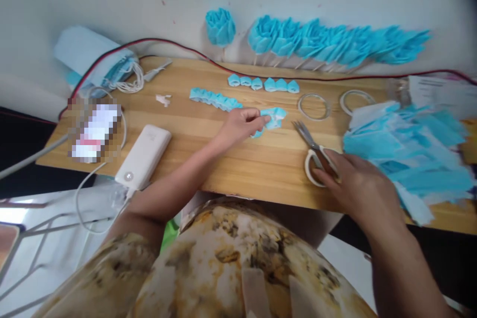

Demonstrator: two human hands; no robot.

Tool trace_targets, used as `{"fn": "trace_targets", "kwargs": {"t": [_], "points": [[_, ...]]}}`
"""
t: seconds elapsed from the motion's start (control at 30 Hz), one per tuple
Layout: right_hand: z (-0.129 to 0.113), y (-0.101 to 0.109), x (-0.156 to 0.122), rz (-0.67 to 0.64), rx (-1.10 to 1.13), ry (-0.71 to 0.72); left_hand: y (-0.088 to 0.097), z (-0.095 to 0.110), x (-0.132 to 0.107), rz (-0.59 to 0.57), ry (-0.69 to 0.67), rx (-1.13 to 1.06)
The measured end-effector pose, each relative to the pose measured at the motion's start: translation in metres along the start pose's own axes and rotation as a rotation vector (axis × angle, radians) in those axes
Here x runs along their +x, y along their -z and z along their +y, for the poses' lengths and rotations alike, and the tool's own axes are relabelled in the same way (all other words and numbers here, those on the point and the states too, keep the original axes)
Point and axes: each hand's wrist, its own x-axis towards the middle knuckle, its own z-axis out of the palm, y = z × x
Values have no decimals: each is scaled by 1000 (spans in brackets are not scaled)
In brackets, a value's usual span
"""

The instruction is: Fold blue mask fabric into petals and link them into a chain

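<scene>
The blue piece (276, 117) is pinched in the left grip (242, 124), over the middle of the surface (238, 174). The right grip (359, 186) curls around the scissors (316, 149), tips near the piece. A folded strip (213, 99) lies behind the left grip; cloth (410, 144) heaps beside the right. Flowers (316, 39) line the wall (149, 0) behind.

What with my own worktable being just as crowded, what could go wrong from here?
The scissors in the right hand point toward the blue piece pinched in the left hand, so a careless move might nick those fingers. The white power bank sits at the table's front edge with its cable looping below; a snag could pull it off.
</scene>
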Motion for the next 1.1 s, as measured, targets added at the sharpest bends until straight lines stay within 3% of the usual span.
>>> {"fn": "trace_targets", "kwargs": {"t": [0.13,0.27,0.33,0.47,0.57,0.6,0.77,1.1], "points": [[0,-15,-1,-30,-85,30,-1,-3,2,-12,9,-45],[0,-16,6,-78,33,-140,2,-4,4,3,22,-71],[-5,-8,7,-77,300,-295,4,-4,5,13,32,-88],[-30,8,6,-44,1063,-513,7,-4,6,7,56,-141],[-53,2,4,-265,1389,-502,7,-7,6,9,33,-175],[-58,-3,3,-344,1434,-508,7,-8,6,3,26,-183],[-70,-29,-2,-371,1562,-468,8,-13,6,-9,-27,-219],[-72,-34,-3,-455,1632,-444,7,-10,3,-41,-45,-203]]}}
